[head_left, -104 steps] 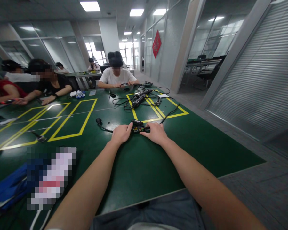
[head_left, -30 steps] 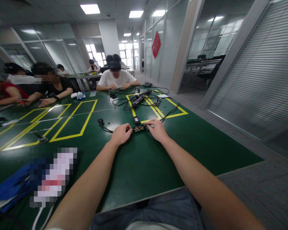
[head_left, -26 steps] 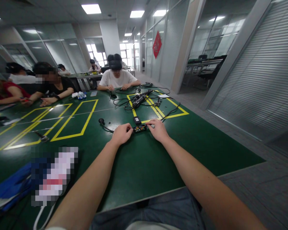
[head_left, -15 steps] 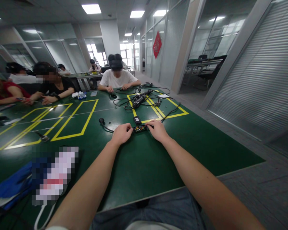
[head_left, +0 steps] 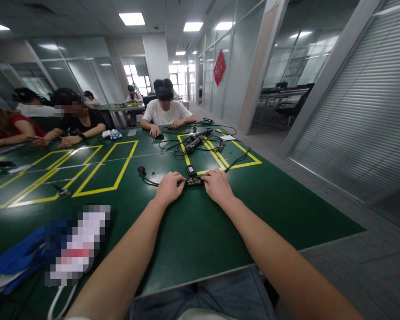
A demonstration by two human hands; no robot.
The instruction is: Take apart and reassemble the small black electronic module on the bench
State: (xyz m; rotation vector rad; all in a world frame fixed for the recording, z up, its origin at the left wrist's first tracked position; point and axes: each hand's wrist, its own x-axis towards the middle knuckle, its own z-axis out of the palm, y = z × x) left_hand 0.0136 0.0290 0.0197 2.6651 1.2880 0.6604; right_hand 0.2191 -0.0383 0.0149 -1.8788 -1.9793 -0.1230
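A small black device [head_left: 194, 181] with coloured parts on top lies flat on the green table [head_left: 193, 231]. My left hand [head_left: 169, 188] is curled against its left end, fingers closed on it. From the other side, my right hand [head_left: 216, 186] pinches its right end. Just behind the device sits a small black cover [head_left: 190, 170] with a white label. A black cable with a round plug [head_left: 141, 170] runs in from the left toward my left hand.
A tangle of black cables and devices [head_left: 196, 140] lies inside a yellow-taped rectangle farther back. Several people sit along the far and left sides of the table. A blue bag [head_left: 13, 262] rests at the near left. A glass corridor runs along the right.
The black cover that sat on the device 3.5 s ago now lies apart behind it. Both hands have stayed on the device; the view has shifted slightly.
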